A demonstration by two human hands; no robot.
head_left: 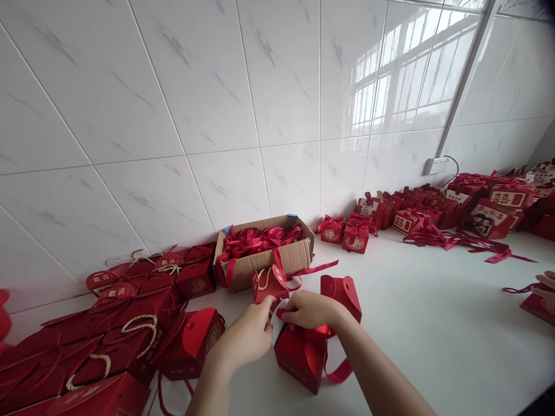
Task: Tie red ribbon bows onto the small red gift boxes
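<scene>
My left hand (250, 330) is closed, thumb and fingers pinched at what looks like a red ribbon. Opposite it, my right hand (309, 310) is also closed, its fingertips gripping a red ribbon (281, 312) above a red gift box (299, 358). A loose ribbon loop hangs off that box's right side. Just beyond my fingertips stands a small red gift box with a gold cord handle (269, 282). Behind my right wrist is another red gift box with open-looking flaps (342, 294). The exact knot or crossing of the ribbon is hidden by my fingers.
A cardboard box (264, 266) full of red ribbons stands against the tiled wall. Red boxes (143, 312) crowd the left side; many more (433, 205) line the back right. Another person's hand (547, 289) touches a dark red box at the right edge.
</scene>
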